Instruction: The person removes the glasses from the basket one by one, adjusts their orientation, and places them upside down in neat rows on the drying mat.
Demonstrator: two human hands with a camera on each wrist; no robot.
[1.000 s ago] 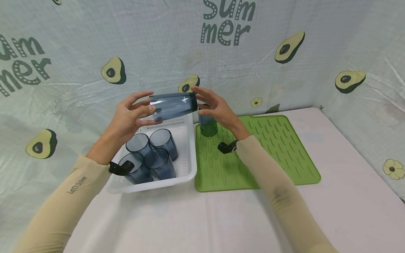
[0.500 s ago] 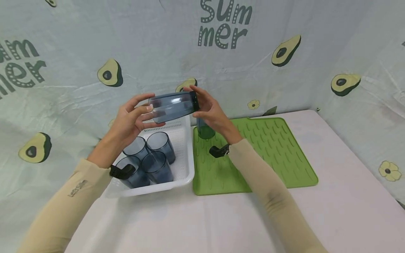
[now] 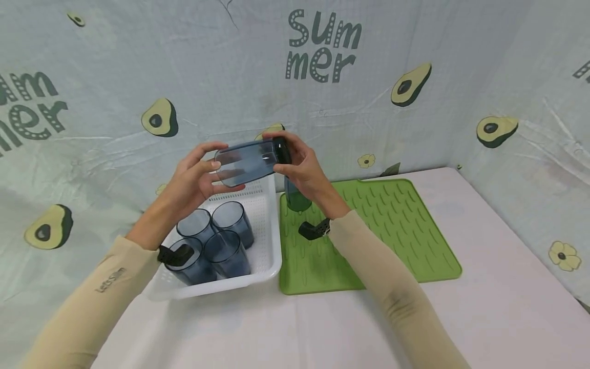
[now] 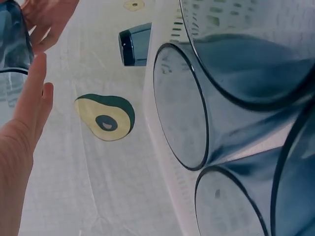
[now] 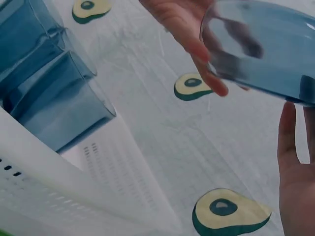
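A blue tinted drinking glass (image 3: 249, 161) lies nearly level in the air, its rim to the left and its thick dark base to the right. My left hand (image 3: 191, 177) holds the rim end, thumb on the near side and fingers spread about it. Around the base end, my right hand (image 3: 306, 169) grips with the thumb in front and fingers over the top. Below my left hand, several similar glasses (image 3: 232, 220) stand mouth up in a white basket (image 3: 276, 246). Another glass (image 3: 297, 200) stands on a green mat (image 3: 382, 230), partly hidden behind my right hand.
The basket's perforated wall (image 5: 103, 152) shows in the right wrist view. White cloth covers the table (image 3: 258, 328). Behind it hangs a sheet (image 3: 221, 92) printed with avocados and lettering. The mat lies directly right of the basket.
My right hand has closed around the base of the held glass, which has tilted so its base turns more toward me. The whole head view has shifted slightly.
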